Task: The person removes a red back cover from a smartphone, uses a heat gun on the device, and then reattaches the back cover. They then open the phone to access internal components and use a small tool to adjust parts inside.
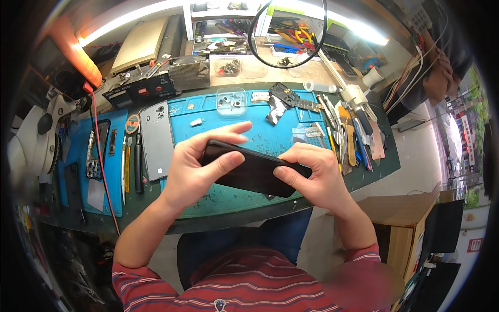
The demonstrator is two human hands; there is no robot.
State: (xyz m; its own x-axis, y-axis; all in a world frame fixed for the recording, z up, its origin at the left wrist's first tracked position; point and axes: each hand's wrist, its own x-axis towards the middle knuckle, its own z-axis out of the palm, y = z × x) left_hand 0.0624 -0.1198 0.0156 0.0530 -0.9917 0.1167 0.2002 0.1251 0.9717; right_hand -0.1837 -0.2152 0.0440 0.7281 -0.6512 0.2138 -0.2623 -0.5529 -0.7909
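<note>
My left hand (pixel 200 161) grips the upper left end of a black phone (pixel 249 171), thumb across its dark glass, a finger raised. My right hand (pixel 309 174) holds the other end, thumb pressed on its face. The phone is tilted over a blue repair mat (pixel 208 115). Left of my hands lies a silver-grey phone back panel (pixel 156 143), beside a black pen-like tool (pixel 138 166). Beyond them sit a clear plastic box of small parts (pixel 231 102), a small white piece (pixel 197 121) and black phone parts (pixel 283 101).
An opened phone frame (pixel 96 148) and red cable lie left. Screwdrivers, tweezers and spudgers (pixel 353 130) crowd the right. A power unit (pixel 140 91), tool trays and a hanging black cable stand at the back. A wooden cabinet (pixel 390 208) is at lower right; another person's hands (pixel 436 83) show at far right.
</note>
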